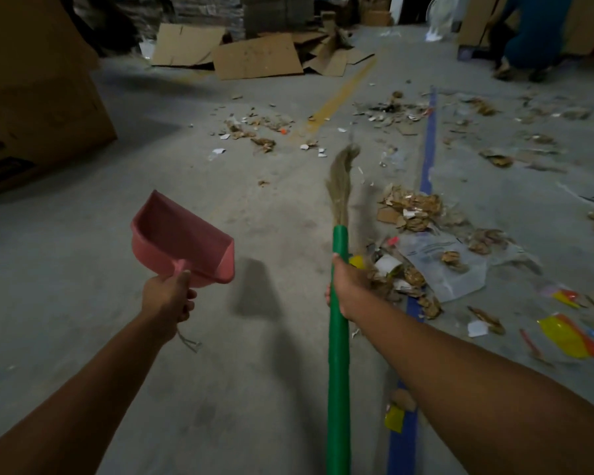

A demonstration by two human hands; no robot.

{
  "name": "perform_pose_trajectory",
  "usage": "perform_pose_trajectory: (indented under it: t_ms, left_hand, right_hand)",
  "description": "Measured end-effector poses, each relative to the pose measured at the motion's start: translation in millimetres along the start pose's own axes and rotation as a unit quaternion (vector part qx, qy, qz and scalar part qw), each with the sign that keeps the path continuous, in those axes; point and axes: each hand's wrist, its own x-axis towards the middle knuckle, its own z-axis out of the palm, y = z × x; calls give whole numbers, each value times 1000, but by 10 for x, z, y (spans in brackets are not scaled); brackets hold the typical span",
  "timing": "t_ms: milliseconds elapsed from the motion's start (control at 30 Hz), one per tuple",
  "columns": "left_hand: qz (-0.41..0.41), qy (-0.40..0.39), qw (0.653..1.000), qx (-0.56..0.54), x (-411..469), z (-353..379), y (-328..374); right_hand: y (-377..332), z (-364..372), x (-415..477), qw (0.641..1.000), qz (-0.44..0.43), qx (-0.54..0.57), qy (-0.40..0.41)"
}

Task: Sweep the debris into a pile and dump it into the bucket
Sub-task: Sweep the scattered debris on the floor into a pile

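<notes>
Left hand (167,298) grips dustpan (182,238); right hand (348,282) grips broom (339,337).

Single view: head-worn wide-angle camera, facing forward and down onto the floor (83,269). Forearms enter at the bottom corners. The left hand (167,298) with dustpan (182,238) and the right hand (348,286) with broom (338,337) lie near, mid-frame. Cardboard (258,56) at the top edge lies farthest.

Dim concrete floor (83,286), blue line (429,149) down its right side, faded yellow line (343,94), flattened cardboard (258,56) at the far edge, big box (38,97) left.
</notes>
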Motion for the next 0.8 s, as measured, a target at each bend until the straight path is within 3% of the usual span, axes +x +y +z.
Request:
perform_pose_trajectory:
  t_ms: [233,433,800]
  left_hand:
    - [14,54,997,49,84,113,492]
    - [22,95,984,146,34,149,1287]
    - [82,88,980,160,672,-62,2031]
  right_hand:
    - [-370,548,339,992,47,-15,-117]
    - [-736,592,409,974,109,51,-192]
    - [-1349,898,631,986,62,36,-147]
